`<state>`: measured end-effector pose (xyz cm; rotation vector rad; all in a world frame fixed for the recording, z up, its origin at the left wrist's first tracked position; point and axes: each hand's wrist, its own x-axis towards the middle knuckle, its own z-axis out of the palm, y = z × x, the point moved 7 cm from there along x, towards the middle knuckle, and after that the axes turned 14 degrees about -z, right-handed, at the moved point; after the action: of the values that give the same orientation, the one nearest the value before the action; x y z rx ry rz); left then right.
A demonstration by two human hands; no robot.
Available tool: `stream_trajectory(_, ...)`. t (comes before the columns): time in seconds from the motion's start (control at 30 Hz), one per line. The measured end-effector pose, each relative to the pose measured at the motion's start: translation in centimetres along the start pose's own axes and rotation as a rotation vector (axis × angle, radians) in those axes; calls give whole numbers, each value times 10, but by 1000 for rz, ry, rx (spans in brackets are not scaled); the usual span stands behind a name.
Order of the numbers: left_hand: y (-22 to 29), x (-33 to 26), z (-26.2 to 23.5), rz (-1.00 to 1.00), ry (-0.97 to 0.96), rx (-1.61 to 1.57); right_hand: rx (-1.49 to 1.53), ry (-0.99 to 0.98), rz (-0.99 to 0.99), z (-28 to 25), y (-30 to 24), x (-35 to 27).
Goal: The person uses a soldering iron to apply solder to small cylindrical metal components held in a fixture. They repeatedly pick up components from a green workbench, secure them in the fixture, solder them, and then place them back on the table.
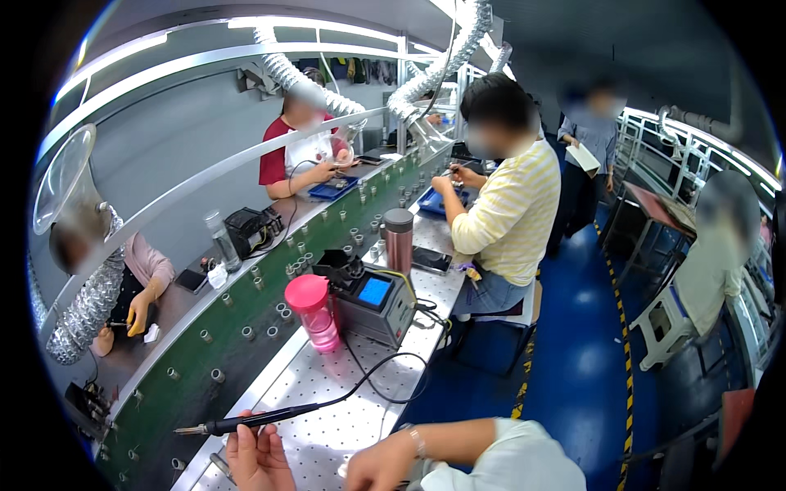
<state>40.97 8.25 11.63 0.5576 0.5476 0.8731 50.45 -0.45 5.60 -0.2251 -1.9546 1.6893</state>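
Left hand (255, 460) came up at the bottom edge, its fingers (246, 427) pinching the black soldering iron (250, 421), tip aimed left toward the green strip (237, 327). Right hand (378, 468) rested on the perforated tabletop (327, 393), fingers curled; I couldn't tell whether they held anything. Beyond the fingers lay bare tabletop up to the pink bottle (313, 311) and the station (372, 303), whose cable (385, 368) looped between. Right of the fingers the tabletop's edge dropped to blue floor (573, 360).

left hand (258, 458) holds soldering iron (254, 421) | right hand (381, 465) on perforated bench (327, 393)
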Motion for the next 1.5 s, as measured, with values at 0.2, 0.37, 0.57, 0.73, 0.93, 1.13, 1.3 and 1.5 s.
stream_trajectory(0.2, 20, -15, 16, 121, 57, 73, -180, 673, -271, -65, -3, 58)
stream_trajectory(0.37, 0, -8, -13, 36, 62, -3, -209, 795, -478, -84, -39, 85)
stream_trajectory(0.57, 0, -18, -16, -5, -5, -33, -1029, 822, -635, -78, -75, 87)
stream_trajectory(0.73, -3, -34, -12, -184, -167, 89, -1318, 780, -747, -76, -87, 85)
stream_trajectory(0.93, 79, -79, -25, 216, -181, 836, -525, 1137, -564, -139, -65, 61)
stream_trajectory(1.13, 139, -34, -133, 363, 439, 891, 347, 1018, -545, -180, -13, 68)
stream_trajectory(1.3, 133, 62, -175, 193, 472, 1201, 287, 1018, -616, -183, 0, 69)
stream_trajectory(1.5, 122, 156, -194, 276, 574, 1443, 53, 1091, -354, -180, -2, 70)
